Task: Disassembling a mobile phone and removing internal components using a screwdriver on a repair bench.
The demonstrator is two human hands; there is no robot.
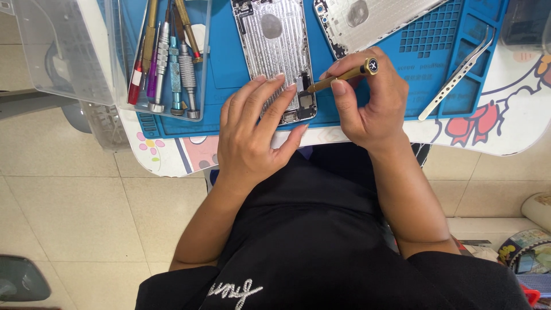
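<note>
An opened silver phone housing (274, 51) lies on a blue work mat (229, 69). My left hand (252, 132) rests flat on the housing's lower end, fingers spread, pinning it down. In my right hand (367, 103) is a gold precision screwdriver (344, 74); its tip points left at the housing's lower right corner, near a small dark part. Just above my right hand, at the top of the view, a second silver phone back (367, 20) lies on the mat.
A clear plastic tray (163, 57) with several screwdrivers sits at the left of the mat. Metal tweezers (456, 74) lie at the mat's right. A clear box lid (57, 51) hangs over the table's left edge. Tiled floor lies below.
</note>
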